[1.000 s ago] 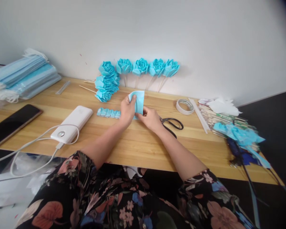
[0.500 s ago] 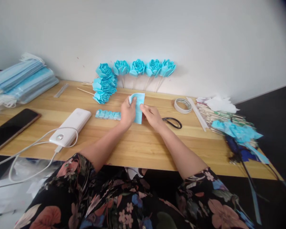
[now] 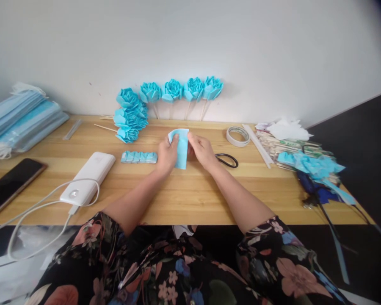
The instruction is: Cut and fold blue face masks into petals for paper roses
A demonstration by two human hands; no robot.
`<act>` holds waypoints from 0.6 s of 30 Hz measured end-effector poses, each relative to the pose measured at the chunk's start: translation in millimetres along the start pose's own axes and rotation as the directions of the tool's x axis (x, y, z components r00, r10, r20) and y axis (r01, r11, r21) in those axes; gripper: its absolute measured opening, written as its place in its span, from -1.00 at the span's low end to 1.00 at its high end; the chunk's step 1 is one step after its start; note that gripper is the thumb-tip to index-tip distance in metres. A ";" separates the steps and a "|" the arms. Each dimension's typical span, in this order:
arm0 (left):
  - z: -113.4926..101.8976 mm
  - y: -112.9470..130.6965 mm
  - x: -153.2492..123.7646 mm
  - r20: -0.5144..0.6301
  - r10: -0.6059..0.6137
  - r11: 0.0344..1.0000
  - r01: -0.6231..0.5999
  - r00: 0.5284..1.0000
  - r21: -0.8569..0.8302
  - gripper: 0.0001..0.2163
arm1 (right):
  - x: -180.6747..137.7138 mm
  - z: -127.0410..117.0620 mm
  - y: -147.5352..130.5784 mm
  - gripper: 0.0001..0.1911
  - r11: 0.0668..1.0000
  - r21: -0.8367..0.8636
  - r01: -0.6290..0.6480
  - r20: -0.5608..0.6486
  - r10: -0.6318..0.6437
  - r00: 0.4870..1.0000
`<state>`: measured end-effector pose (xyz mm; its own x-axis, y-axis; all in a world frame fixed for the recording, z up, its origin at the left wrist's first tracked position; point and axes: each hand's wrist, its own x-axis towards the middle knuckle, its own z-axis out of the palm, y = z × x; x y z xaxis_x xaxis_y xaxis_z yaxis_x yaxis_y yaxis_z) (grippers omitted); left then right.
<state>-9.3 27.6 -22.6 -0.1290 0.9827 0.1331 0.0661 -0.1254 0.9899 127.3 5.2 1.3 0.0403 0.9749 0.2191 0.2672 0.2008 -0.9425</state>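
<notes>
Both of my hands hold one light blue sheet (image 3: 181, 149) upright over the middle of the wooden table (image 3: 184, 195). My left hand (image 3: 167, 154) pinches its left edge near the top. My right hand (image 3: 202, 151) grips its right edge with fingers curled. A short pleated blue strip (image 3: 139, 157) lies on the table just left of my left hand. Black scissors (image 3: 227, 160) lie just right of my right hand.
Blue paper flowers on sticks (image 3: 178, 90) lean on the wall, more lie piled (image 3: 128, 115). A tape roll (image 3: 238, 136), sticks and blue scraps (image 3: 307, 164) sit right. A white power bank (image 3: 88, 177) with cable, a phone (image 3: 9, 186) and stacked face masks (image 3: 22, 118) sit left.
My hands have shifted their grip on the blue sheet, bringing it narrower and more upright. The view has tilted down a little, so everything sits lower and further left.
</notes>
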 end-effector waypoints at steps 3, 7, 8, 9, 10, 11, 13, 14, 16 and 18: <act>1.6 0.6 -4.6 0.071 0.026 0.999 -0.024 0.997 -0.028 -0.74 | -2.7 5.0 -1.6 -0.42 0.998 -0.064 0.023 0.008 -0.022 1.000; 1.8 -1.8 -5.7 0.124 0.023 0.994 -0.010 0.992 -0.108 -0.69 | -3.9 7.3 0.1 -0.47 0.997 -0.076 0.023 -0.034 -0.026 0.999; 1.8 -2.3 -5.5 0.136 0.017 0.991 0.002 0.991 -0.135 -0.69 | -3.9 7.1 0.5 -0.47 0.997 -0.073 0.028 -0.041 -0.031 0.999; 1.8 -2.3 -5.4 0.148 0.013 0.987 0.011 0.989 -0.158 -0.69 | -3.7 6.6 0.8 -0.47 0.997 -0.068 0.030 -0.052 -0.034 0.998; 1.8 -1.9 -5.4 0.159 0.013 0.985 0.015 0.987 -0.174 -0.69 | -3.3 5.9 0.9 -0.46 0.998 -0.061 0.032 -0.064 -0.036 0.997; 1.8 -1.0 -5.4 0.166 0.017 0.983 0.014 0.986 -0.181 -0.71 | -2.7 4.8 0.9 -0.45 0.998 -0.049 0.033 -0.078 -0.037 0.996; 1.6 1.4 -5.8 0.169 0.032 0.985 -0.003 0.985 -0.170 -0.73 | -0.5 1.5 1.2 -0.44 1.000 -0.001 0.022 -0.105 -0.022 0.994; 1.4 2.4 -6.0 0.167 0.039 0.987 -0.012 0.985 -0.159 -0.73 | 1.1 -0.8 1.6 -0.44 0.999 0.042 0.010 -0.119 -0.005 0.993; 0.9 2.6 -6.2 0.157 0.040 0.990 -0.018 0.987 -0.141 -0.72 | 4.5 -6.0 2.6 -0.46 0.990 0.139 -0.022 -0.143 0.042 0.989; 0.6 0.1 -6.2 0.151 0.028 0.990 -0.006 0.988 -0.140 -0.72 | 7.0 -10.7 3.1 -0.45 0.980 0.191 -0.046 -0.134 0.073 0.988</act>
<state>-7.9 21.6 -23.4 0.0240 0.9882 0.1516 -0.0723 -0.1495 0.9861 138.7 11.6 2.6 0.1886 0.9651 0.1816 0.0758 0.1701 -0.9825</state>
